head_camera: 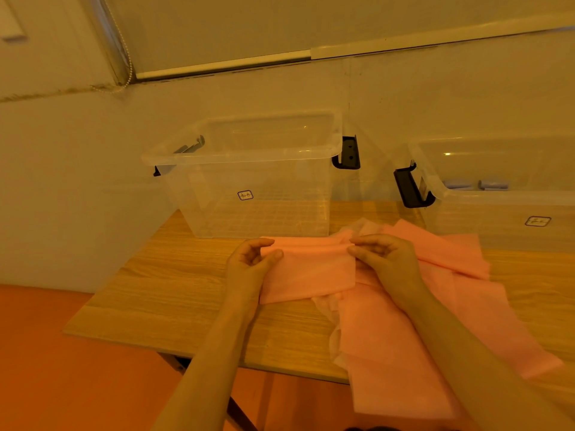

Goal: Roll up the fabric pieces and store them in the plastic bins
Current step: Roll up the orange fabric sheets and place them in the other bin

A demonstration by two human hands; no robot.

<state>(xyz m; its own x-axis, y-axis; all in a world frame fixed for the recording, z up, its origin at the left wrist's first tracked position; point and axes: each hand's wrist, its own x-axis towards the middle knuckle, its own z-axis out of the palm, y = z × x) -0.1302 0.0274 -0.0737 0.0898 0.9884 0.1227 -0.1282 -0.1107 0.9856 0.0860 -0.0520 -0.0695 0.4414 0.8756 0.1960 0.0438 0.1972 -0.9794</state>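
1. Two hands work one pink fabric piece [308, 275] near the middle of the tabletop [161, 293], just in front of the left bin.
2. On the person's left, the left hand [252, 265] pinches the piece's left end, thumb on the near face and fingers curled over the top edge.
3. At the other end, the right hand [385, 259] pinches the right end of the same top edge between thumb and curled fingertips.
4. Along that far edge the piece is folded or rolled over into a narrow ridge between the two hands; the rest of it hangs flat toward the near side.
5. More pink fabric [420, 337] lies loose under and to the right of the held piece, spreading toward the tabletop's near edge and hanging over it; a paler, whitish layer [326, 306] peeks out beneath.
6. Toward the far edge, against the wall, stands a clear plastic bin [249, 194] with black side latches [347, 154] and a small label [245, 195] on its front wall; I see no fabric inside it.
7. A second clear bin [497, 219] stands at the far right, partly cut off, also labelled, with pale bluish rolls [493, 184] lying inside.
8. Neither bin touches the held piece, though the loose pink fabric reaches the foot of the right one.
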